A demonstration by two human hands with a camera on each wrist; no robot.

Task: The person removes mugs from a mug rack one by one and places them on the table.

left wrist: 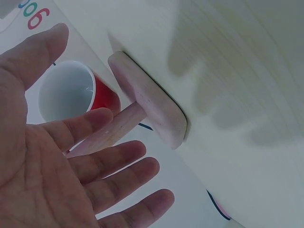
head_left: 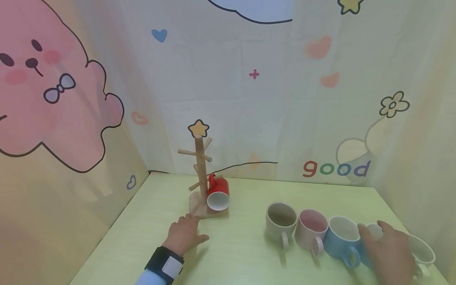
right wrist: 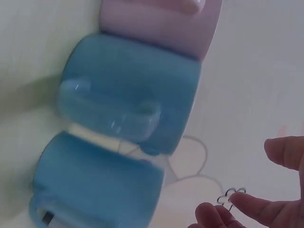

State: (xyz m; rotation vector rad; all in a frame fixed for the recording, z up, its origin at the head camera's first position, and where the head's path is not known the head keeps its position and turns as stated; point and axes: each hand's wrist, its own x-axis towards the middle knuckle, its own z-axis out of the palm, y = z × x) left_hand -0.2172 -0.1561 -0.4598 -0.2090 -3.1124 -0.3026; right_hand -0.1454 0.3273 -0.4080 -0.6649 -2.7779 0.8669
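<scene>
My left hand is beside the base of a wooden mug tree, fingers spread and nothing held. A red mug with a white inside hangs by its handle from a low peg, its mouth tipped forward. At the right, my right hand hovers over the far end of a row of mugs, overlapping a blue mug that is partly hidden in the head view. Thumb and fingers are apart and grip nothing in the right wrist view. Left of it stands another blue mug, handle facing me.
Farther left in the row are a pink mug and a greyish mug. A white mug stands at the right end, near the table's right edge. Behind the pale table hangs a printed curtain.
</scene>
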